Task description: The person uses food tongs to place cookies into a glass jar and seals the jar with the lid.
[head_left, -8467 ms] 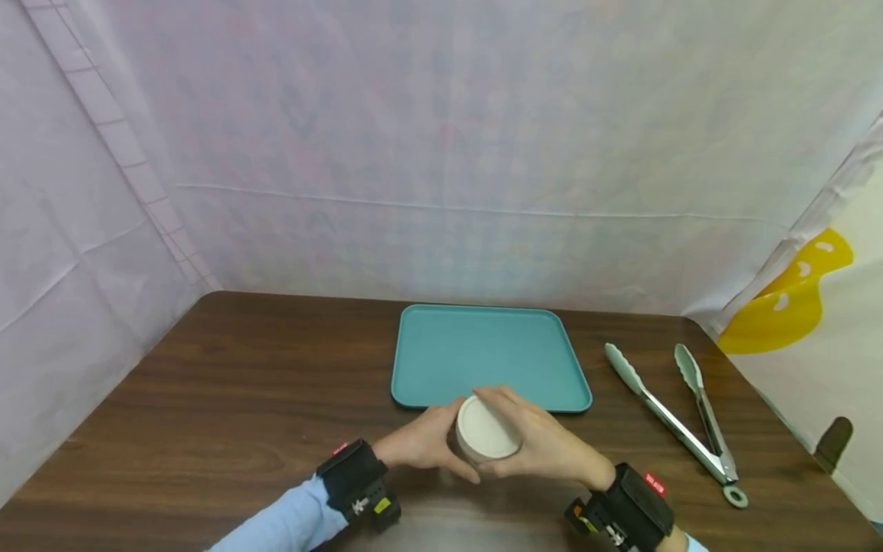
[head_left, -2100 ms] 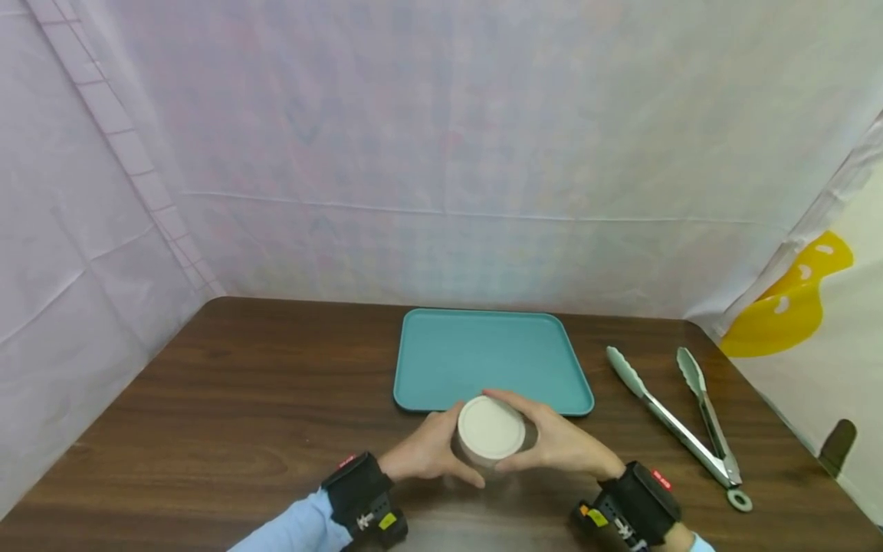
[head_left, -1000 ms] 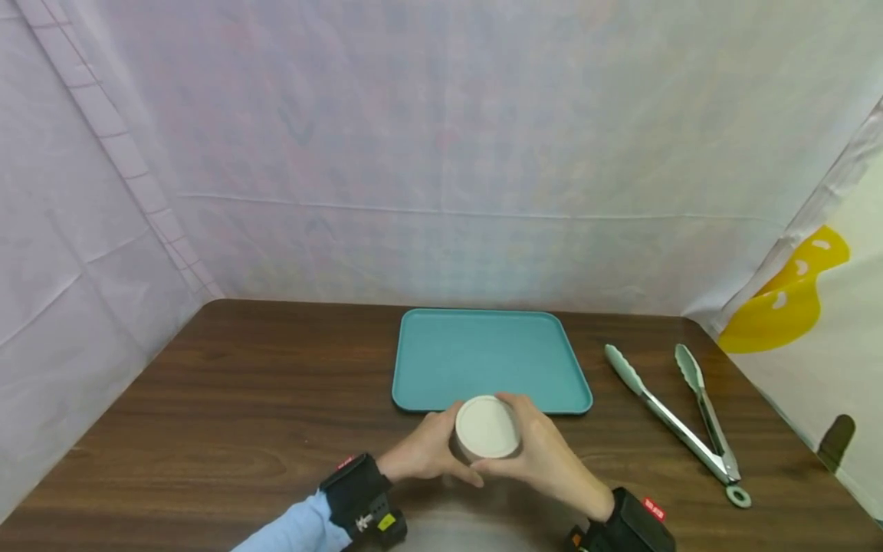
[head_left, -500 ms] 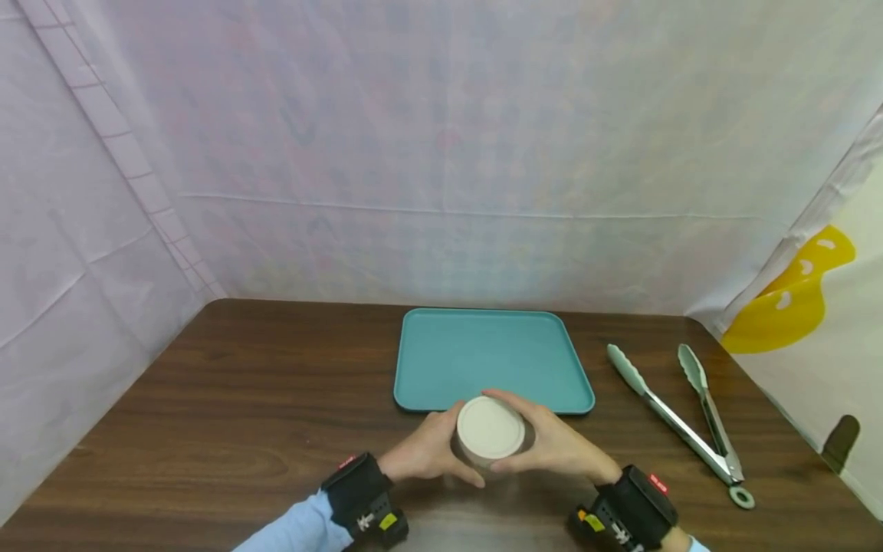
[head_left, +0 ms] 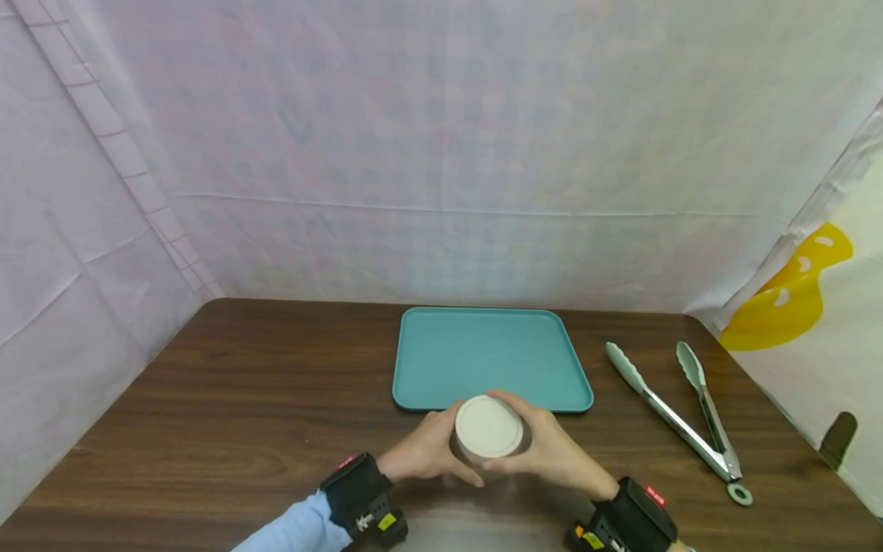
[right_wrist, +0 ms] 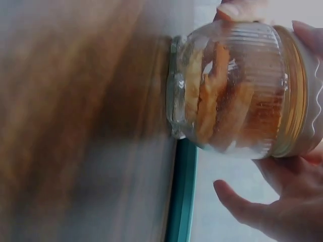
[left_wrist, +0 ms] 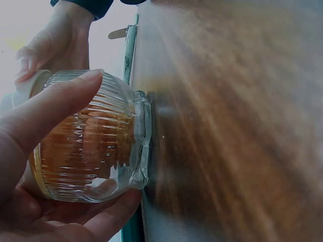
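A squat ribbed glass jar (left_wrist: 86, 146) with a white lid (head_left: 488, 426) stands upright at the near side of the tray. Orange-brown food pieces (right_wrist: 217, 101) show through its glass. My left hand (head_left: 426, 448) grips the jar body, thumb on the near side and fingers round the far side. Around the lid's edge curl the thumb and fingers of my right hand (head_left: 555, 451). In the right wrist view the lid sits level on the jar's mouth, and the jar's base is right at the brown tabletop (left_wrist: 227, 126).
Behind the jar lies a teal tray (head_left: 483, 356). Metal tongs with pale green tips (head_left: 679, 429) lie spread at the right of the table (head_left: 262, 399). Pale fabric (head_left: 441, 153) hangs behind and at the sides, with a yellow shape (head_left: 779, 307) on the right.
My right hand has swung back and forth round the lid, its wrist dropping nearer and then rising. Tilted at first, the jar is now upright. My left hand keeps its grip.
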{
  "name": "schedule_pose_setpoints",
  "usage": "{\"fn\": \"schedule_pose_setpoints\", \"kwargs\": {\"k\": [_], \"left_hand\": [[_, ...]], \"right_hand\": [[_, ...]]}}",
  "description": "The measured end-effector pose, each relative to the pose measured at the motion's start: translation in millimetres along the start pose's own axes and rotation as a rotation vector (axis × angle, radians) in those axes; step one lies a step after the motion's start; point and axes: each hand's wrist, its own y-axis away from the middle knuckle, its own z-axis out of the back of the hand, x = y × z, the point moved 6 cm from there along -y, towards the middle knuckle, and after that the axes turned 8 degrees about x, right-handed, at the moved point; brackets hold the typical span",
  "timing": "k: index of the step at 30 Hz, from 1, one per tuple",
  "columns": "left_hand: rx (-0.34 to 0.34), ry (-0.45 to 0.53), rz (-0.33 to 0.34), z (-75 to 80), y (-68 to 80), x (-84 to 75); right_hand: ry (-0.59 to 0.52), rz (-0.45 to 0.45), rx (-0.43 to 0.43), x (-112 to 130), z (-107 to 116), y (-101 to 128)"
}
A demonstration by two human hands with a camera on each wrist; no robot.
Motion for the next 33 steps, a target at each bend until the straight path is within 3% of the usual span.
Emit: {"fn": "schedule_pose_setpoints", "kwargs": {"k": [13,22,29,33], "left_hand": [[0.012,0.017,0.000,-0.2,0.3,2.3],[-0.008,-0.003,0.004,-1.4,-0.6,2.7],[-0.016,0.015,0.009,-0.4,0.6,3.3],[-0.031,0.025,0.011,2.4,4.2,5.5]], "right_hand": [[0.026,-0.011,-0.019,2.5,-1.8,1.1],[0.028,-0.044,0.056,-0.5,-6.5,3.5],[0.153,-0.015,-0.030,1.1,-4.0,2.5],[0.139,-0.016,-0.024,2.6,-6.2,-0.5]]}}
